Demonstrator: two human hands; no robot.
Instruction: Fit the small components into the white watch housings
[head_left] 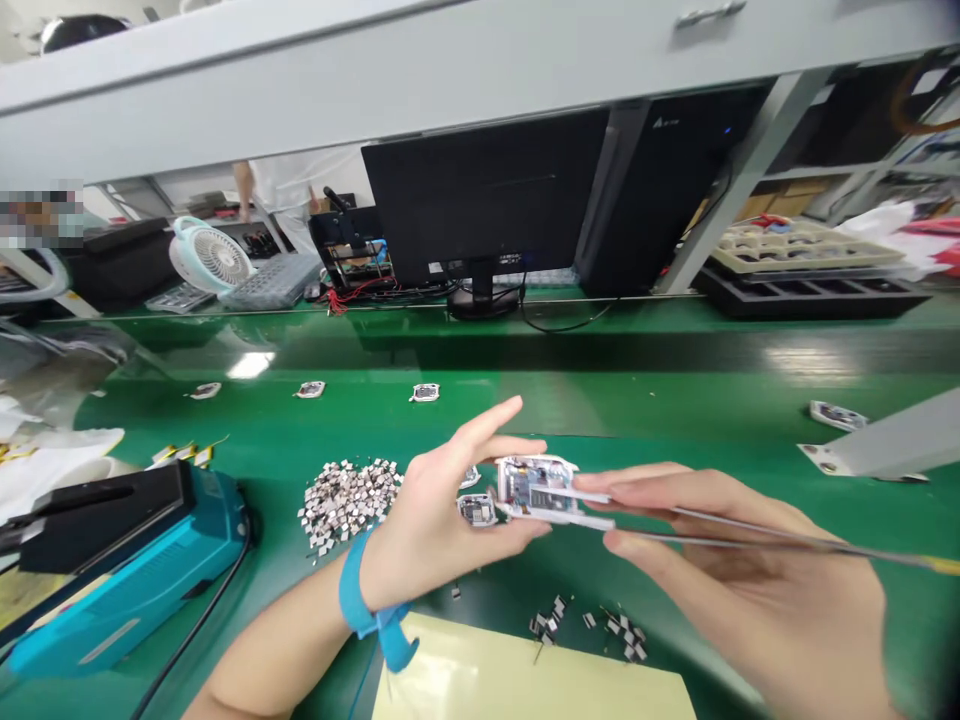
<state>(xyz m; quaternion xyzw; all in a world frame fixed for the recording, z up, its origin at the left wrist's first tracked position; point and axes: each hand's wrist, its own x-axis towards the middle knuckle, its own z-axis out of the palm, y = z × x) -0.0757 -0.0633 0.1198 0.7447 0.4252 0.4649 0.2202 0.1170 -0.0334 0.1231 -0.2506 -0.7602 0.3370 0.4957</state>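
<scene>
the left hand (439,515) grips a white circuit module (534,488), its long axis running toward the right hand (720,580), which pinches slim tweezers (720,530) at its edge.

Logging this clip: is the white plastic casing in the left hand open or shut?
Open: the white plastic casing shows bare electronics, uncovered, in the left hand.

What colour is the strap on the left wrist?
The wrist strap is bright blue, and it shows best in the head view.
</scene>
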